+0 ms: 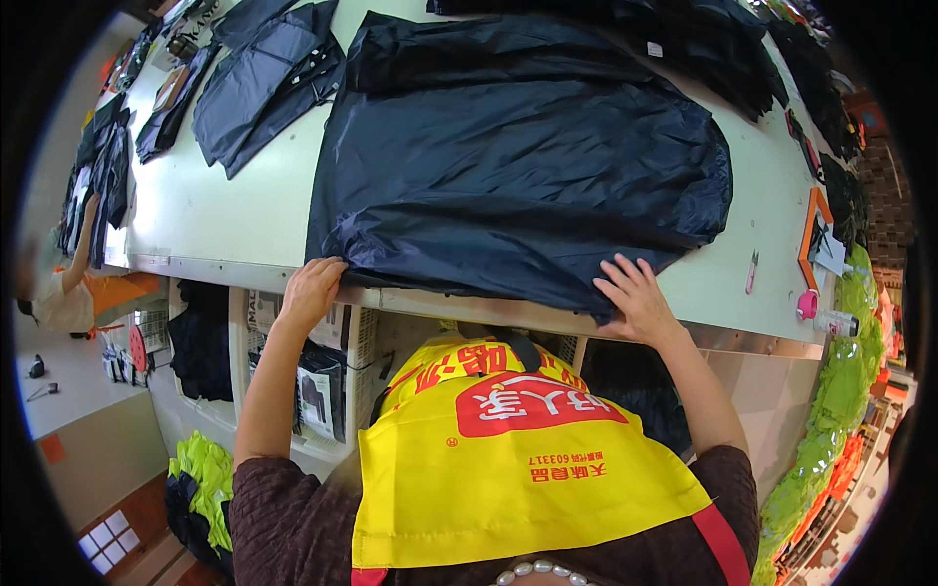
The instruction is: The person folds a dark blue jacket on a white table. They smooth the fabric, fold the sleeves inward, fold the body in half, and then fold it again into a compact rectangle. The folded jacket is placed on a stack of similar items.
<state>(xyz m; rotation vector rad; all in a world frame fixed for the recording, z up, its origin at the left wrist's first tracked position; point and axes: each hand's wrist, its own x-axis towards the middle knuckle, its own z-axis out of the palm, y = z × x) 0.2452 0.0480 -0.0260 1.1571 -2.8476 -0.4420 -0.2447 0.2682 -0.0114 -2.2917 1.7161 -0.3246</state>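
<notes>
A large dark navy piece of thin, shiny cloth (pixel 518 146) lies spread on the table before me, creased, with its far end folded over. Whether it is a garment or a bag, I cannot tell. At its near left corner, my left hand (pixel 314 291) is closed, fingers together over the cloth at the table edge. My right hand (pixel 635 298) rests on the near right corner with fingers spread, and the cloth hangs slightly over the edge there. Its thumb is mostly hidden.
Folded dark garments (pixel 269 83) lie at the far left, more dark cloth (pixel 684 49) at the far right. Small snips (pixel 751 272), an orange frame (pixel 813 234) and a pink tape roll (pixel 807 305) are at right. A co-worker's arm (pixel 83 244) reaches in at left. Shelves (pixel 239 352) stand below.
</notes>
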